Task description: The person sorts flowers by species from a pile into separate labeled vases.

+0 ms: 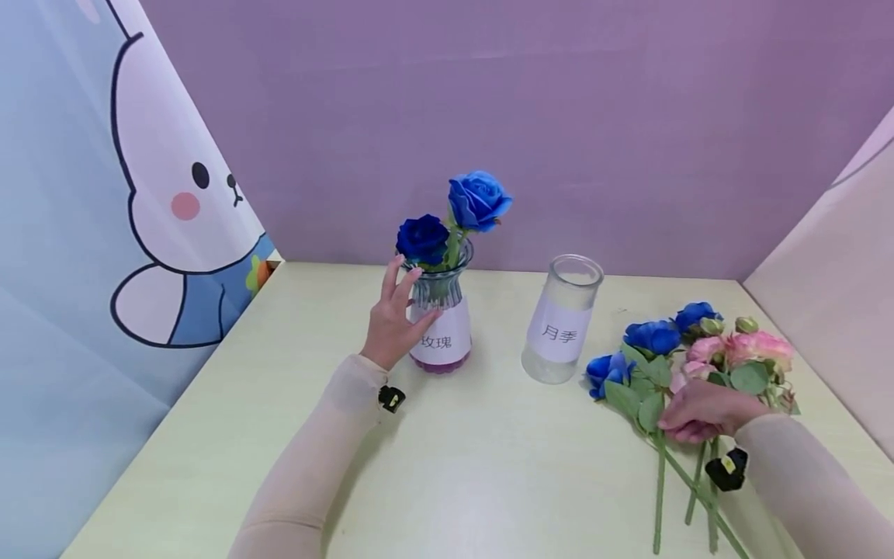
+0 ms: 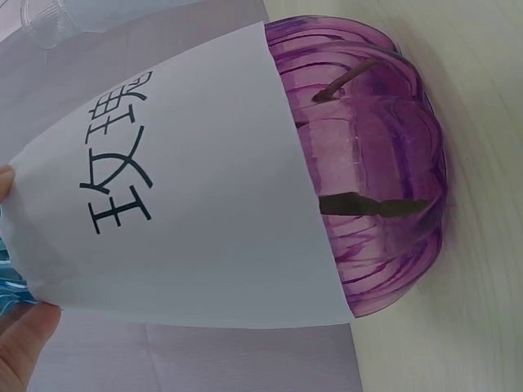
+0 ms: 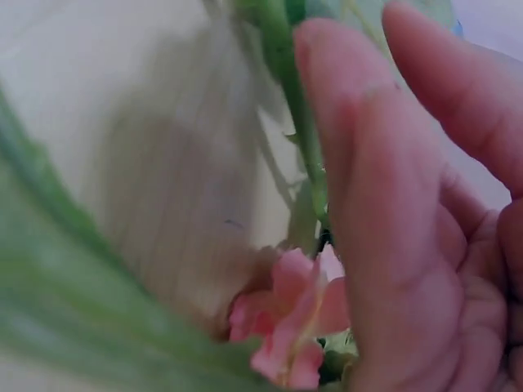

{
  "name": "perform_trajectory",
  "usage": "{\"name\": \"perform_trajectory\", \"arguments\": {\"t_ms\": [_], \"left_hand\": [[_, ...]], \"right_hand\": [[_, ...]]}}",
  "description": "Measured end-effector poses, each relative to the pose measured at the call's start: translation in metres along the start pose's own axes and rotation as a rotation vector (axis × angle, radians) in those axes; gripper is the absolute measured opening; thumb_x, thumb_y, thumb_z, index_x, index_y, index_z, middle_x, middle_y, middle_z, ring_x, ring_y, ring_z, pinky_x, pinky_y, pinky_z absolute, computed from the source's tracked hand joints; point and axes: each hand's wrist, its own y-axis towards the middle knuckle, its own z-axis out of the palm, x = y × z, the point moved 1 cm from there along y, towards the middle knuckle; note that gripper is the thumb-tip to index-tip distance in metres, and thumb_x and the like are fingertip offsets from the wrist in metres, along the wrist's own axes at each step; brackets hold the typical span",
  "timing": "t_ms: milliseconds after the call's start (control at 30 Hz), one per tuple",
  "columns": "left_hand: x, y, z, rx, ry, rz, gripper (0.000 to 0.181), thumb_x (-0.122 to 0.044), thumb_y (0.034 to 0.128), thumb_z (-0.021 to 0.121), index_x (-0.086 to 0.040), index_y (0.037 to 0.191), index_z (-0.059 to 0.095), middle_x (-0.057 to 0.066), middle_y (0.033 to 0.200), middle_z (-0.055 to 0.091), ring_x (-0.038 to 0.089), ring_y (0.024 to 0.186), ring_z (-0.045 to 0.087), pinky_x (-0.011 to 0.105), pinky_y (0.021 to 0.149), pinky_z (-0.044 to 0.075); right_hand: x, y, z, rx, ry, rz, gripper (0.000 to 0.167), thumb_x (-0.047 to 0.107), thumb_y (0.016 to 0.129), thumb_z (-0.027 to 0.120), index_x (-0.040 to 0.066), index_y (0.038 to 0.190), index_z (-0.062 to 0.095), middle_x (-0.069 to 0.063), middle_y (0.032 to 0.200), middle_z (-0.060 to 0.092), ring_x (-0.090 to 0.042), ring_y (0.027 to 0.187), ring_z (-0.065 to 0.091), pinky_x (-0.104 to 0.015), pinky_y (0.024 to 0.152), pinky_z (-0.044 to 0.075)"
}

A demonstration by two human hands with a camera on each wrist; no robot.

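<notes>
"Head view: where do the loose blue roses lie?"

"Beyond the nearer right hand, to its left, stems roughly front-to-back; whether it pinches one, I can't tell. Left hand grips the ribbed vase."

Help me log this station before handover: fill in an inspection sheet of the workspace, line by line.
Surface: pale tabletop, faint wood grain.
Job's things: purple-based vase, labelled, with two blue roses; transparent vase, labelled, no flowers in it; loose blue flowers and pink flowers lying at the right.
Clutter: nothing seen.
Hands: left hand at the purple-based vase's neck; right hand among the loose flowers, grip unclear.
Cables: nothing seen.
Surroundings: purple backdrop behind, cartoon-print curtain at left, pale panel at right.
</notes>
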Motion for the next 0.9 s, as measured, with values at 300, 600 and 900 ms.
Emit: {"name": "perform_trajectory", "arguments": {"t_ms": [300,600,900], "left_hand": [[0.001,-0.001,-0.001,0.004,0.020,0.005,0.085,-0.003,0.0690,0.085,-0.010,0.134,0.030,0.029,0.140,0.031,0.037,0.076,0.064,0.038,0.066,0.060],[0.000,0.000,-0.001,-0.002,0.029,0.008,0.086,-0.003,0.0690,0.084,-0.010,0.134,0.029,0.030,0.139,0.030,0.037,0.074,0.064,0.040,0.066,0.060],[-0.001,-0.004,-0.004,-0.001,0.022,-0.001,0.084,-0.003,0.0693,0.084,-0.010,0.134,0.030,0.029,0.140,0.030,0.037,0.073,0.063,0.040,0.066,0.060]], "right_hand": [[-0.007,-0.010,0.010,-0.052,-0.142,0.033,0.016,0.002,0.078,0.067,0.007,0.064,0.060,0.004,0.055,0.056,-0.002,0.047,0.051,-0.015,0.047,0.048],[-0.010,-0.011,0.018,-0.071,-0.129,0.021,0.014,0.004,0.076,0.062,0.010,0.064,0.060,0.004,0.055,0.057,-0.002,0.048,0.052,-0.016,0.047,0.049],[-0.010,-0.004,0.015,-0.067,0.075,0.041,0.021,0.008,0.090,0.058,0.009,0.069,0.062,0.003,0.059,0.062,-0.001,0.051,0.057,-0.015,0.051,0.052]]}}
